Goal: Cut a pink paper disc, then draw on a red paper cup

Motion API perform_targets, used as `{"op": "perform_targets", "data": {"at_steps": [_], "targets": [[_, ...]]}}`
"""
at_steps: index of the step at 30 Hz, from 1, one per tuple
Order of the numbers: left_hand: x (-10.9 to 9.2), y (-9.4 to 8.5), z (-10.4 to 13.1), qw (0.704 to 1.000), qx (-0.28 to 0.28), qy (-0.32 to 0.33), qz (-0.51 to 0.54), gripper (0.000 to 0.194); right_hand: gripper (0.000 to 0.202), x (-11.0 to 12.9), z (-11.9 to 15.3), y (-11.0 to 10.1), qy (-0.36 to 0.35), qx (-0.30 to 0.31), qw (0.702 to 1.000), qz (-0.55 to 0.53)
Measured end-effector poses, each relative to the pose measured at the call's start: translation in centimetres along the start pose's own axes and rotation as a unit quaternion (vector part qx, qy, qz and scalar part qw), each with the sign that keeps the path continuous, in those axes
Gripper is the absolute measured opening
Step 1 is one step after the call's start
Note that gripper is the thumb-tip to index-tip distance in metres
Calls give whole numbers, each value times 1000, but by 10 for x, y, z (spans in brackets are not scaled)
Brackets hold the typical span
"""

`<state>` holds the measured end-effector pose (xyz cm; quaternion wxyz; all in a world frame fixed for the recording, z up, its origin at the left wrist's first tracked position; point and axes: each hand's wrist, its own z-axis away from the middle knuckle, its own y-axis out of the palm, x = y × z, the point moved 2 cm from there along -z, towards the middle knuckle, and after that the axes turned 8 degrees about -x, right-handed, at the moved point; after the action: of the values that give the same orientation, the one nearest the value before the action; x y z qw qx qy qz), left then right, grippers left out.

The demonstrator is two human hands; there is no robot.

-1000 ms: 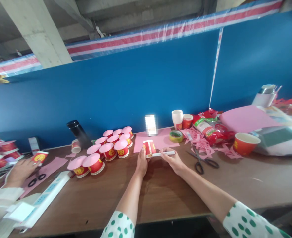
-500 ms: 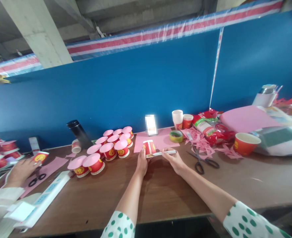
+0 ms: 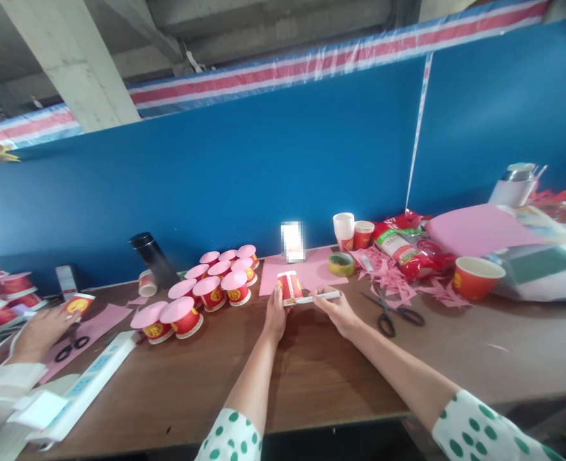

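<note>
My left hand (image 3: 276, 315) is closed on a red and white paper cup (image 3: 290, 285) above the brown table. Between the fingers of my right hand (image 3: 335, 310) is a slim white pen-like stick (image 3: 317, 298), its left end touching the cup's lower edge. Just behind the cup lies a pink paper sheet (image 3: 271, 274). To the left stand several red cups topped with pink discs (image 3: 180, 310). Black scissors (image 3: 392, 314) lie right of my right hand.
Green-yellow tape (image 3: 341, 264), stacked cups (image 3: 344, 229), pink shreds (image 3: 388, 275) and a red cup (image 3: 477, 279) are at right. At left are a black bottle (image 3: 154, 259), a power strip (image 3: 88, 387) and another person's hand (image 3: 40, 336) with a cup.
</note>
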<state>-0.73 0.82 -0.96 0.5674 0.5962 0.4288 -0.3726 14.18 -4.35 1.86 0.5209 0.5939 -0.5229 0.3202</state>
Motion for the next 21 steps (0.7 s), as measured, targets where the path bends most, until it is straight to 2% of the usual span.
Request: {"op": "perform_targets", "data": {"at_steps": [11,21], "targets": [[-6,3,4,999,-6,6,-43,49,24,-3,-1,-1,-11,3,1000,16],[-7,4,6,999,5,16,-43,44,18,-2,-1,-3,-59,6,995,86]]}}
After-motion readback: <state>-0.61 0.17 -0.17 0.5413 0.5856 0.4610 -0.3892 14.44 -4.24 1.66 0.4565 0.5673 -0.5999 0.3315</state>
